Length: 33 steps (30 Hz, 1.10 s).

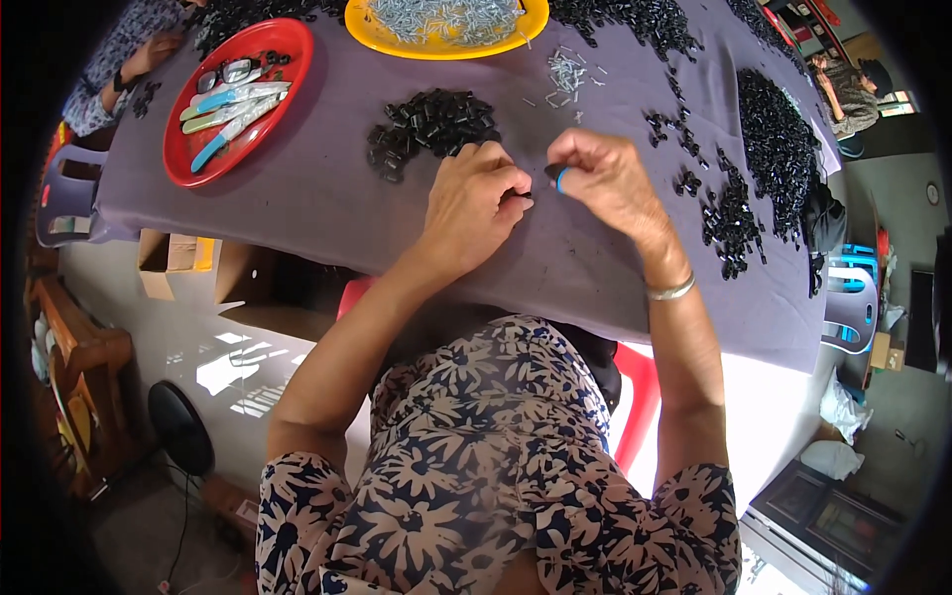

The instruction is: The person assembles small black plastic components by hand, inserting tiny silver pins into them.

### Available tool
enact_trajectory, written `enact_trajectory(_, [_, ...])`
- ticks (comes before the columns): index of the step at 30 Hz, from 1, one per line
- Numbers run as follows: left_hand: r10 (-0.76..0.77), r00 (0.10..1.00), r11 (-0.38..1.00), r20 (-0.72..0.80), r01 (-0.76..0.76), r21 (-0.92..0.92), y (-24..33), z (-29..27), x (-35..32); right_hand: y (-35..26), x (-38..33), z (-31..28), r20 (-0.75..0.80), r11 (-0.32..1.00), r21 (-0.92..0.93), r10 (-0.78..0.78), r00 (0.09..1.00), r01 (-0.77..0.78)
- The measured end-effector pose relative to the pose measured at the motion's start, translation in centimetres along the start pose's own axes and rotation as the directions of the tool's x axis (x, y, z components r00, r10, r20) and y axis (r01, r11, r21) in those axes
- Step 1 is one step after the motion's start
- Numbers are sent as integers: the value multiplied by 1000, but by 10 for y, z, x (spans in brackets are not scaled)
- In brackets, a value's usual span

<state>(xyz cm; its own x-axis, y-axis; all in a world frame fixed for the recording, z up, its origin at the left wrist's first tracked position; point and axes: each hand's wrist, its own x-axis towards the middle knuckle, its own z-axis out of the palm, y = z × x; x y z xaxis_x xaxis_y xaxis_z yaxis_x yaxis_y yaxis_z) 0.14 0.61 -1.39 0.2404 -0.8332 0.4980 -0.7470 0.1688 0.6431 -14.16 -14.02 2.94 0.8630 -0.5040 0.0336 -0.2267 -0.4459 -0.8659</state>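
My left hand (464, 206) is closed in a pinch above the near part of the table, with a small black plastic piece (526, 198) between thumb and fingertips. A short gap to its right, my right hand (613, 186) is closed around a small dark-tipped tool with a blue band (560, 178); most of it is hidden in the fingers. Just beyond my left hand lies a heap of small black plastic pieces (436, 121). Beyond my right hand, a scatter of small silvery metal pins (567, 75) rests on the grey tablecloth (327, 188).
A red oval tray (175, 149) at left holds glasses and several knives, some blue-handled. A yellow dish (436, 53) of metal pins stands at the far side. More black pieces (778, 149) spread along the right. Another person's hand (154, 55) is at far left; someone sits far right.
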Motion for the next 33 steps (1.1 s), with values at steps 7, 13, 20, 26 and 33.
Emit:
enact_trajectory(7, [-45, 998, 999, 42, 44, 20, 1, -4, -1, -1, -25, 32, -124, 982, 187, 18, 992, 6])
enact_trajectory(13, [-73, 996, 997, 54, 73, 16, 2, -3, 0, 2, -22, 38, -195, 992, 11, -125, 973, 129])
enact_trajectory(20, [-45, 999, 999, 25, 44, 15, -1, -2, -1, -10, -23, 40, -175, 989, -88, -133, 976, 119])
enact_trajectory(26, [-42, 999, 999, 24, 42, 4, -2, 1, 1, -23, -24, 43, -100, 845, -451, -366, 925, 286])
enact_trajectory(33, [-44, 999, 999, 16, 43, 27, 1, -5, 4, -27, -23, 46, -84, 841, -462, -358, 930, 282])
